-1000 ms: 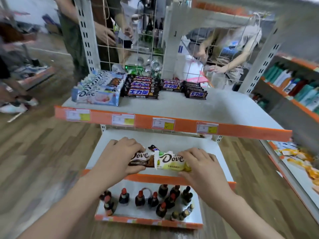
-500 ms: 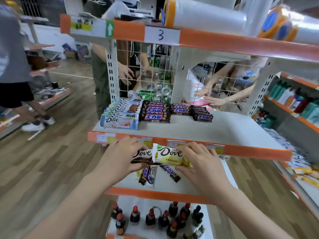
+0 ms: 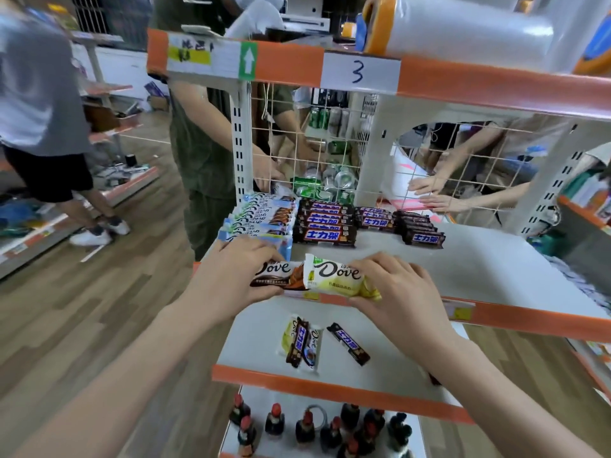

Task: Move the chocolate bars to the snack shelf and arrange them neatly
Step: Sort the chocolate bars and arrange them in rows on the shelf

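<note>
**Stock clerk:** While both your hands are loaded at the front lip, log the unit from the biggest item down. First entry?

**Checker:** Shelving unit, orange-edged. Snack shelf (image 3: 479, 259), middle tier, pale deck, right half bare, so you have room to extend the rows.

**Stock clerk:** On it?

**Checker:** Blue-and-white Dove bars (image 3: 261, 216), stacked at the back left, labels facing out. Beside them, dark Snickers bars (image 3: 325, 223) in rows, a smaller run (image 3: 418, 231) to their right. Grouped by brand, which seems to be the pattern you should follow.

**Stock clerk:** Tier below?

**Checker:** Lower shelf (image 3: 396, 358), the pick-up point. Loose pile (image 3: 301, 342) of two pale Dove bars with a Snickers across them; one single Snickers (image 3: 347, 343) just beside, lying askew. Unsorted, not yet moved.

**Stock clerk:** In hand?

**Checker:** Your left hand (image 3: 231, 276) grips the brown Dove bar (image 3: 276, 274), fingers curled over its top edge. Your right hand (image 3: 393, 285) grips the white-and-yellow Dove bar (image 3: 337, 276) the same way. The two bars overlap end to end, level, labels up, over the snack shelf's front edge, probably so both can slide in flat together.

**Stock clerk:** Smallest?

**Checker:** Small red-capped bottles (image 3: 307, 428), bottom tier. Not part of your job.
</note>
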Demonstrator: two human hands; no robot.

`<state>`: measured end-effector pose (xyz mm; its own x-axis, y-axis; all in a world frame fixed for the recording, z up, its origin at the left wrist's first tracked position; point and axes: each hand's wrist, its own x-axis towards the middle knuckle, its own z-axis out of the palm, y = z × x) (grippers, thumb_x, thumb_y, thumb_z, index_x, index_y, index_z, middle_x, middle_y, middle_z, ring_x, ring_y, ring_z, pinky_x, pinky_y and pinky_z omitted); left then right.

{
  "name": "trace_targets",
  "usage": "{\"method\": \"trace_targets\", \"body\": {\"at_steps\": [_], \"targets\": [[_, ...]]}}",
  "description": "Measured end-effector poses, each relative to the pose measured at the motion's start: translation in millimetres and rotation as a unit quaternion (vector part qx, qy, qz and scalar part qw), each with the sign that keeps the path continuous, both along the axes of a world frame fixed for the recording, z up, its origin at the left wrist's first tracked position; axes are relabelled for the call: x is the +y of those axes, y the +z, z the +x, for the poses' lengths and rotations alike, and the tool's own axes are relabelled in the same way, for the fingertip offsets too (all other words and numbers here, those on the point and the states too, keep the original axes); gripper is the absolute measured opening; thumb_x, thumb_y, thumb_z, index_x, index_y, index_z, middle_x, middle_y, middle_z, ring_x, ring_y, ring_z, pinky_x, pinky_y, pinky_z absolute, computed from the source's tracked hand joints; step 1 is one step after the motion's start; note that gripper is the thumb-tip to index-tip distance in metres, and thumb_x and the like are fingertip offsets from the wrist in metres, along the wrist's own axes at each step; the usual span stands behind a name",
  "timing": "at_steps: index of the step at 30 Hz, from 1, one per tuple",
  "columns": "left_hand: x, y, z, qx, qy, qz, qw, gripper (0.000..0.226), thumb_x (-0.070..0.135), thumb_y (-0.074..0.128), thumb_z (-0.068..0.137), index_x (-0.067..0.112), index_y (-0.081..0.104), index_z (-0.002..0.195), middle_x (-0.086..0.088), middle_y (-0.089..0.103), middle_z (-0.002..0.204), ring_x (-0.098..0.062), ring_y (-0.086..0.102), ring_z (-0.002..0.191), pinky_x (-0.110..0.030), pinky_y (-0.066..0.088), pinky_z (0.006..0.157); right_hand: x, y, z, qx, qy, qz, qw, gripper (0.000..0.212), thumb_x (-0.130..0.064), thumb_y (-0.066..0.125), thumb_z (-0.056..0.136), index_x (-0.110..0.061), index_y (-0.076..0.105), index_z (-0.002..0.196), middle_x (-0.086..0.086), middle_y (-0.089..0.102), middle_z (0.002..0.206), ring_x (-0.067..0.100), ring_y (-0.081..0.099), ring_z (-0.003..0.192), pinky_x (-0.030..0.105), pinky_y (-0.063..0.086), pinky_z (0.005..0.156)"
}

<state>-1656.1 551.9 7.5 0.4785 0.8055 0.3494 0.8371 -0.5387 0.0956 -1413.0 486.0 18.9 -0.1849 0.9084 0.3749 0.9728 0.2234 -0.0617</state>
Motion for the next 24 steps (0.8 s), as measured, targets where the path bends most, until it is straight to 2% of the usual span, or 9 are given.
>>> {"method": "trace_targets", "body": {"at_steps": [4,7,15,24], "targets": [[26,-2,-8,-0.006,0.003,-0.008,1.0,0.047,0.052,0.065,0.077,0.034,0.056,0.119,0.014,0.056,0.12,-0.012,0.046,0.117,-0.031,0.032,0.083,25,-4,-7,0.011,-0.01,0.0,1.0,0.044,-0.036,0.073,0.076,-0.023,0.061,0.116,-0.001,0.061,0.112,0.025,0.057,0.103,0.043,0.041,0.085],[46,-4,-16,-0.006,0.003,-0.008,1.0,0.046,0.05,0.067,0.075,0.033,0.058,0.117,0.012,0.058,0.113,-0.015,0.048,0.112,-0.032,0.033,0.081,46,-8,-12,0.026,-0.011,0.006,1.0,0.045,-0.034,0.076,0.073,-0.021,0.063,0.114,0.0,0.062,0.107,0.027,0.058,0.099,0.044,0.041,0.084],[101,-17,-38,-0.003,0.01,-0.023,1.0,0.049,0.052,0.069,0.073,0.029,0.06,0.115,0.01,0.059,0.114,-0.018,0.049,0.108,-0.034,0.038,0.085,103,-20,-18,0.048,-0.026,-0.042,0.998,0.048,-0.048,0.062,0.082,-0.033,0.05,0.127,-0.012,0.052,0.115,0.014,0.049,0.109,0.033,0.03,0.094],[140,-28,-48,-0.018,0.0,-0.005,1.0,0.047,0.047,0.076,0.067,0.026,0.065,0.107,0.006,0.064,0.105,-0.022,0.057,0.099,-0.036,0.041,0.077,150,-21,-29,0.069,-0.038,-0.032,0.996,0.049,-0.044,0.069,0.078,-0.029,0.056,0.122,-0.01,0.056,0.111,0.014,0.052,0.106,0.035,0.036,0.089]]}}
